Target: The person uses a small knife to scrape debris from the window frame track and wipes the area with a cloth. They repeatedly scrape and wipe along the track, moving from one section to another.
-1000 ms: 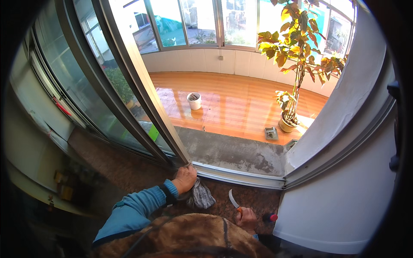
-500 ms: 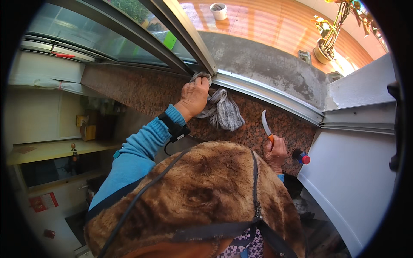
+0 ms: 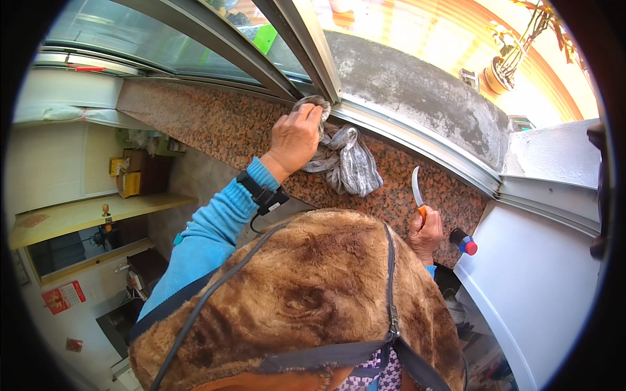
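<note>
My left hand (image 3: 295, 138) grips a grey striped rag (image 3: 345, 159) and presses its bunched end against the foot of the metal window frame (image 3: 306, 45). The rest of the rag trails over the speckled granite sill (image 3: 215, 124). My right hand (image 3: 425, 233) rests on the sill near my chest, closed around the orange handle of a small knife (image 3: 417, 191) whose white blade points up. A black wrist device (image 3: 264, 195) sits at the cuff of my blue left sleeve.
A small dark bottle with a red and blue cap (image 3: 464, 242) lies on the sill beside my right hand. Beyond the metal track (image 3: 417, 146) lies a grey concrete ledge (image 3: 417, 91), then an orange wooden floor with a potted plant (image 3: 505, 62). A white panel (image 3: 541, 280) stands at right.
The view has tilted further down and closer to the sill. My left hand has pushed the rag up into the corner of the frame. The right hand keeps the knife upright.
</note>
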{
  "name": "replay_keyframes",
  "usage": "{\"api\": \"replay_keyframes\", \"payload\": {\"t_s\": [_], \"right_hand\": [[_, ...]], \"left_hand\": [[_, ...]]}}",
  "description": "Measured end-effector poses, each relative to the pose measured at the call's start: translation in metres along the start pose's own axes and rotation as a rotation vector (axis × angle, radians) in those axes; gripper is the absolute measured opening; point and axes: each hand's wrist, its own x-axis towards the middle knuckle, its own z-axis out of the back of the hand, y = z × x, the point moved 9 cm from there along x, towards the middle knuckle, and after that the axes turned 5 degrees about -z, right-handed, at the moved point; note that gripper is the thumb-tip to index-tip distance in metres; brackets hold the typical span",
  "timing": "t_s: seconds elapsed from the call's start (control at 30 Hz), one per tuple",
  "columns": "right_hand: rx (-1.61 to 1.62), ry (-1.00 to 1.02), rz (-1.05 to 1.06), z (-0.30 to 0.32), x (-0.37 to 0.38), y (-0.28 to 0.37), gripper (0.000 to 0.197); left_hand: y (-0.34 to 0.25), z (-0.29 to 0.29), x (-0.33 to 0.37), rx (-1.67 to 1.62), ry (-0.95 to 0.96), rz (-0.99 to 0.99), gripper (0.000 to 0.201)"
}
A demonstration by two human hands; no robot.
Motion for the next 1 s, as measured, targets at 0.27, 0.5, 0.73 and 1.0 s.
{"api": "replay_keyframes", "payload": {"t_s": [0.27, 0.5, 0.73, 1.0], "right_hand": [[-0.014, -0.014, -0.017, 0.001, 0.001, 0.002, 0.027], [-0.004, -0.003, -0.03, 0.001, 0.0, -0.001, 0.025], [-0.014, -0.02, 0.009, 0.001, 0.002, 0.003, 0.022], [-0.017, 0.036, 0.02, -0.001, 0.001, 0.002, 0.021]], "left_hand": [[0.009, -0.04, 0.023, -0.057, 0.265, 0.018, 0.044], [0.021, -0.01, -0.007, -0.174, -0.055, 0.047, 0.038], [0.059, -0.017, -0.068, -0.057, 0.043, 0.231, 0.028], [0.059, -0.03, -0.078, -0.069, 0.034, 0.254, 0.035]]}}
